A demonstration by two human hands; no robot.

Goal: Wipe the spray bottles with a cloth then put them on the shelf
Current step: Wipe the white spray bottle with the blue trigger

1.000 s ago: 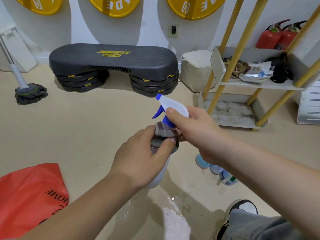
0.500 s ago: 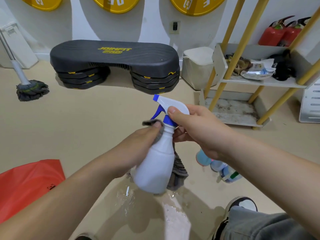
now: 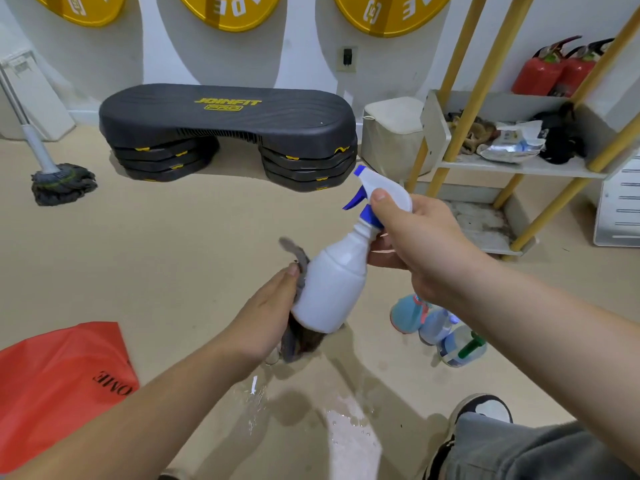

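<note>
My right hand (image 3: 412, 244) grips the blue-and-white trigger head of a white spray bottle (image 3: 332, 289), which hangs tilted in the air at the centre. My left hand (image 3: 266, 317) holds a grey cloth (image 3: 299, 337) against the bottle's left side and bottom; most of the cloth is hidden behind the bottle and my palm. Three more bottles (image 3: 433, 323) lie on the floor to the right, partly hidden by my right forearm. The shelf (image 3: 519, 166) with yellow posts stands at the right.
A wet patch (image 3: 346, 431) spreads on the floor below the bottle. A red bag (image 3: 59, 382) lies at the left, a black step platform (image 3: 225, 129) and a mop (image 3: 62, 181) stand farther back. Bags and dark items lie on the shelf board. My shoe (image 3: 485, 410) is at lower right.
My left hand slid the cloth from the bottle's neck down to its lower body. My right hand carried the bottle to the right and tilted it.
</note>
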